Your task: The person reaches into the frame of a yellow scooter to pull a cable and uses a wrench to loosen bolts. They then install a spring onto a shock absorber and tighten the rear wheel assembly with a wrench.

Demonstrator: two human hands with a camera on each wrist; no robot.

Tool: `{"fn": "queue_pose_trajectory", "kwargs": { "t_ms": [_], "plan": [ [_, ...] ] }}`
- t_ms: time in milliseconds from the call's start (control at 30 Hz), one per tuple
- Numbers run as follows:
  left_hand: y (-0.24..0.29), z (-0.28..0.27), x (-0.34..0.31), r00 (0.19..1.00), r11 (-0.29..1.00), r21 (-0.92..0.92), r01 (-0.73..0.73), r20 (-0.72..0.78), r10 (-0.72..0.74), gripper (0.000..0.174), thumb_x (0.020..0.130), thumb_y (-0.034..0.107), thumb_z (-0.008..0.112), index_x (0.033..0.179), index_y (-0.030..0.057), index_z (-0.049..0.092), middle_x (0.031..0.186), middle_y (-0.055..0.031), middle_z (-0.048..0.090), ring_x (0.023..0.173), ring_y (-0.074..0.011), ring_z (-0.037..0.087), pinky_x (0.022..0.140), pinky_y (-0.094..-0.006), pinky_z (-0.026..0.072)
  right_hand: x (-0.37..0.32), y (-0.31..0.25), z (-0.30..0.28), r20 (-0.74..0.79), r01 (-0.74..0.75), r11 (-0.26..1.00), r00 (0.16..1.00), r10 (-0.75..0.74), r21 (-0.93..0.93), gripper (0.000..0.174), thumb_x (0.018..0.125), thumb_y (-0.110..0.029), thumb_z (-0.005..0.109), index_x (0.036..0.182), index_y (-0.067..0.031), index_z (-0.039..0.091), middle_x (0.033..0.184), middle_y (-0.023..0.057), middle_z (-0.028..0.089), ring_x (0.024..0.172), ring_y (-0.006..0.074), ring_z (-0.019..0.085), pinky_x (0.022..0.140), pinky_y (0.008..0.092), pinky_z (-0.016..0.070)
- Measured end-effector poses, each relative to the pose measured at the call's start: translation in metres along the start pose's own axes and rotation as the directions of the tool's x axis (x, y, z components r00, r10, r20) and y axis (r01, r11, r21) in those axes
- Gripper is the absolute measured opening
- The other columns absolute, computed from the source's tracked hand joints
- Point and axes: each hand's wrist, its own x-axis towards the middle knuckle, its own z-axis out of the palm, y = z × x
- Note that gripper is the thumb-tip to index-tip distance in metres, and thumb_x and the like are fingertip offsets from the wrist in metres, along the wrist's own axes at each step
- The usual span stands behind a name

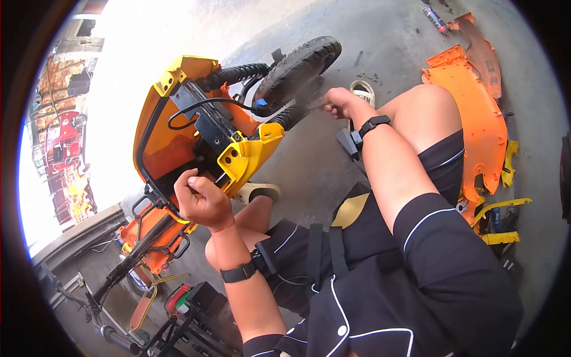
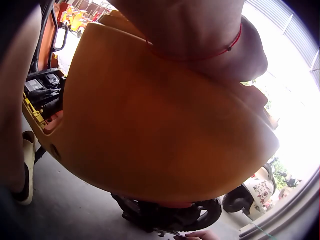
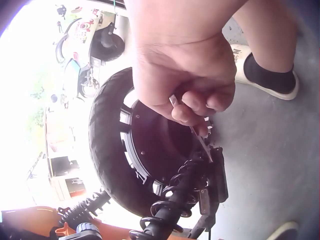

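In the right wrist view, my right hand [image 3: 187, 75] has its fingers curled round a slim flat metal wrench [image 3: 201, 144]. Its far end overlaps the lower end of a black coil-spring shock absorber [image 3: 167, 207], beside a black-tyred wheel [image 3: 107, 135]. My left hand [image 1: 203, 199], fingers bent and thumb near the index finger, is at the yellow-and-orange scooter body [image 1: 253, 157]. The left wrist view shows that wrist over the big orange panel [image 2: 155, 125], its fingers hidden; I cannot tell whether they grip anything.
Orange body panels [image 1: 467, 119] and yellow trim pieces [image 1: 502, 238] lie on the floor at the right, with a spray can [image 1: 436, 21] beyond them. A black cable [image 1: 196, 107] loops over the scooter's frame. Parked scooters [image 3: 92, 37] stand in the background.
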Motion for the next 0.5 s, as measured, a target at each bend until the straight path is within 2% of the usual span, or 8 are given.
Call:
{"fn": "queue_pose_trajectory", "kwargs": {
  "t_ms": [33, 100, 200, 367, 467, 500],
  "plan": [
    [-0.001, 0.0, -0.001, 1.0, 1.0, 0.014, -0.014, -0.013, 0.014, 0.017, 0.093, 0.005, 0.051, 0.091, -0.0021, 0.067, 0.068, -0.007, 0.06, 0.053, -0.0117, 0.049, 0.05, -0.0277, 0.0393, -0.001, -0.002, 0.002, 0.0, -0.001, 1.0, 1.0, 0.001, 0.003, 0.012, 0.087, -0.009, 0.054, 0.082, -0.0058, 0.064, 0.06, -0.0009, 0.052, 0.049, 0.0103, 0.041, 0.051, 0.0319, 0.042],
    [-0.002, 0.0, -0.002, 0.999, 0.999, 0.026, -0.028, -0.026, 0.028, 0.018, 0.093, 0.005, 0.051, 0.091, -0.0024, 0.067, 0.067, -0.007, 0.06, 0.053, -0.0118, 0.049, 0.05, -0.0279, 0.0389, -0.002, -0.006, 0.013, -0.105, 0.057, 0.996, 0.993, -0.05, 0.063, 0.009, 0.086, -0.006, 0.055, 0.09, -0.0058, 0.063, 0.065, 0.0014, 0.055, 0.052, 0.0109, 0.04, 0.051, 0.0313, 0.0378],
    [-0.002, -0.001, -0.003, 1.0, 0.999, 0.038, 0.015, -0.016, -0.014, 0.019, 0.093, 0.005, 0.051, 0.091, -0.0033, 0.067, 0.066, -0.0067, 0.059, 0.054, -0.0118, 0.048, 0.05, -0.0277, 0.038, -0.004, -0.003, 0.031, -0.178, 0.109, 0.993, 0.979, -0.1, 0.039, 0.013, 0.089, -0.008, 0.051, 0.094, -0.0049, 0.063, 0.069, 0.0037, 0.058, 0.054, 0.012, 0.043, 0.051, 0.0325, 0.0385],
    [-0.002, -0.001, -0.002, 1.0, 1.0, 0.029, 0.012, -0.01, -0.011, 0.019, 0.093, 0.005, 0.051, 0.092, -0.0035, 0.067, 0.07, -0.0075, 0.06, 0.056, -0.0126, 0.049, 0.051, -0.0282, 0.0389, -0.001, 0.0, 0.021, -0.15, 0.105, 0.992, 0.984, -0.094, 0.072, 0.015, 0.091, -0.011, 0.05, 0.096, -0.0053, 0.063, 0.075, 0.0053, 0.062, 0.055, 0.0123, 0.044, 0.051, 0.0327, 0.0398],
    [-0.003, -0.002, -0.002, 1.0, 0.999, 0.048, 0.006, 0.005, -0.006, 0.019, 0.094, 0.006, 0.05, 0.092, -0.0035, 0.067, 0.072, -0.008, 0.061, 0.057, -0.0134, 0.05, 0.052, -0.0288, 0.0398, -0.008, -0.005, 0.02, -0.088, 0.078, 0.997, 0.993, -0.075, 0.026, 0.016, 0.092, -0.014, 0.051, 0.097, -0.0054, 0.064, 0.076, 0.005, 0.063, 0.053, 0.0119, 0.046, 0.051, 0.0317, 0.0439],
    [-0.002, -0.002, -0.001, 1.0, 0.998, 0.055, 0.012, 0.011, -0.012, 0.019, 0.094, 0.006, 0.05, 0.092, -0.0035, 0.067, 0.073, -0.0083, 0.062, 0.058, -0.0138, 0.051, 0.053, -0.0291, 0.0404, -0.011, -0.008, 0.022, -0.078, 0.07, 0.997, 0.994, -0.074, -0.041, 0.018, 0.093, -0.015, 0.05, 0.099, -0.006, 0.064, 0.076, 0.0047, 0.063, 0.052, 0.0119, 0.048, 0.051, 0.0314, 0.0459]
  ]
}}
